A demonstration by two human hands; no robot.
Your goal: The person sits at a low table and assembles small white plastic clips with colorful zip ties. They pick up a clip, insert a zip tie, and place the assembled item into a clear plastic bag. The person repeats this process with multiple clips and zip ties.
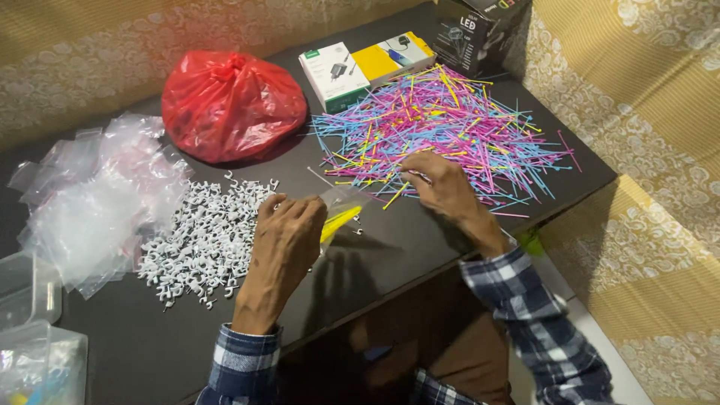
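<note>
My left hand holds a small clear plastic bag with yellow cable ties inside, just right of a heap of white cable clips. My right hand rests at the near edge of a big pile of pink, blue and yellow cable ties, fingers pinched on what looks like a tie. Both sleeves are blue plaid.
A knotted red plastic bag sits at the back. Several empty clear bags lie left, with clear plastic containers at the near left. Small product boxes and a black box stand behind the ties. The dark table's edge runs along the right.
</note>
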